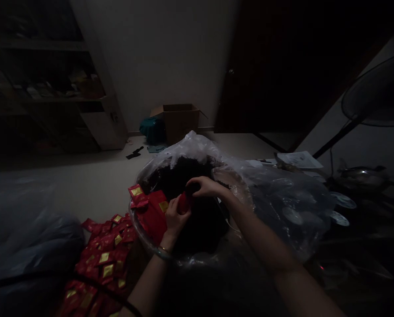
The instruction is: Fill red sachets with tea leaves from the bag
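**Operator:** What have I got in my hands?

**Coach:** A red packet (183, 203). Your left grip (174, 220) holds its lower part, thumb and fingers pressed together on it. Your right grip (206, 187) curves over its top end, but it's too dim to tell whether you're pinching it or only touching it.

**Operator:** And where's the packet sitting?

**Coach:** Between your hands, above dark loose tea leaves (179, 176). They fill a clear plastic bag (190, 147) lining a round clear bowl (132, 229).

**Operator:** What's close by?

**Coach:** Just beside your left grip, red sachets with gold squares (152, 213) lie heaped inside the bowl's near-left rim. A bigger pile of red sachets (106, 259) lies outside that rim, left of your left forearm. Further left sits a dark plastic bag (25, 229).

**Operator:** And further out?

**Coach:** Ahead, on the pale floor (84, 185), you have a cardboard box (180, 123) beside a teal bag (152, 130). To your right are papers (299, 159), a metal pot (362, 176) and a fan (375, 88).
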Motion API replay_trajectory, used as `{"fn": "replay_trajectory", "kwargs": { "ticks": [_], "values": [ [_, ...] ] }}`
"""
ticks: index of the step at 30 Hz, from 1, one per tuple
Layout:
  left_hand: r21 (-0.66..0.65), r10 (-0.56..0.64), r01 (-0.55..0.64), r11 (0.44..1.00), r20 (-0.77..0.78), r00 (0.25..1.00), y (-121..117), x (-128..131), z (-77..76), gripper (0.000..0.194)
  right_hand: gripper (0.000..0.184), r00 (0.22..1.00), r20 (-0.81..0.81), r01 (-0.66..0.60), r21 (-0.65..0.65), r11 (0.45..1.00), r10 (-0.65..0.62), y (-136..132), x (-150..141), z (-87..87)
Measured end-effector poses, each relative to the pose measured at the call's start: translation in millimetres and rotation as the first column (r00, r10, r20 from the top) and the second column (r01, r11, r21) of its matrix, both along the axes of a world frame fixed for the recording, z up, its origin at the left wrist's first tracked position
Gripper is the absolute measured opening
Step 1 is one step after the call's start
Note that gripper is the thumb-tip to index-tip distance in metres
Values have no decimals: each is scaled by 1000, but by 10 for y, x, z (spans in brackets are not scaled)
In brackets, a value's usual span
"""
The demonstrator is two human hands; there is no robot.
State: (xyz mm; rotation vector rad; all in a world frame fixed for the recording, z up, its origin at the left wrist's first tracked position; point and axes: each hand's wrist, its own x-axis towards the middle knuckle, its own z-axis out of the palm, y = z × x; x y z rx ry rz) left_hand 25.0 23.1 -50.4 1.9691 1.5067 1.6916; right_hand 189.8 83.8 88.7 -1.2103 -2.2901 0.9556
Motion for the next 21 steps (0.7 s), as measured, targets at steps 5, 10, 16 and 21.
{"fn": "replay_trajectory", "kwargs": {
  "ticks": [5, 10, 16, 21],
  "values": [
    [8, 13, -13, 1000, 3, 1000, 10, 6, -17, 49, 57, 999, 43, 9, 88, 996, -13, -62, -96, 16],
    [38, 9, -8, 999, -18, 1000, 16, -4, -37, 51, 47, 997, 54, 52, 168, 984, -62, -150, -136, -4],
    [49, 19, -18, 999, -24, 1000, 14, 0, -58, 53, 25, 998, 60, -23, 103, 994, 16, -188, -129, 5],
    [55, 12, -9, 998, -51, 999, 10, 2, -58, 53, 31, 1000, 4, 21, 80, 997, -21, -79, -153, -43]
  ]
}}
